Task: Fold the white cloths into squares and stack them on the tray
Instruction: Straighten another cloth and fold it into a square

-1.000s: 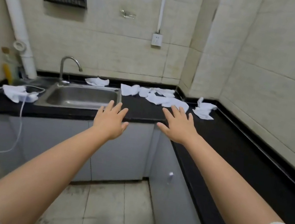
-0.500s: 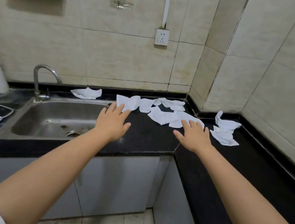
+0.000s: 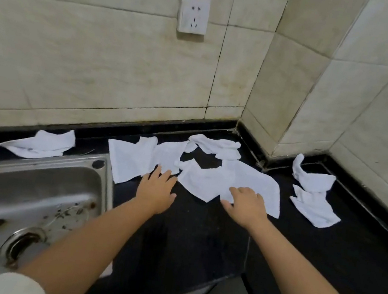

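**Step 1: Reach and pick first cloth (in progress)**

Status: no cloth folded yet; no tray in view. Both hands are over the black counter (image 3: 198,237), palms down, fingers straight and slightly apart, gripping nothing.

- Left hand (image 3: 156,191): fingertips touch the near edge of the left flat cloth (image 3: 131,159), which lies just ahead of the fingers, beside the sink (image 3: 25,195).
- Right hand (image 3: 245,207): fingers rest on the centre cloth (image 3: 248,181), which spreads ahead and to the right.
- Other cloths: crumpled one (image 3: 216,145) further ahead by the wall, two (image 3: 313,195) well to the right of the right fingers, one (image 3: 39,144) behind the sink.

Next move (est.): pick one cloth, pull it clear of overlapping neighbours, spread flat, align corners, fold. Locate tray.

Change vs. 0.5 s ago: hands have advanced from short of the cloths to contact; view is closer and lower.
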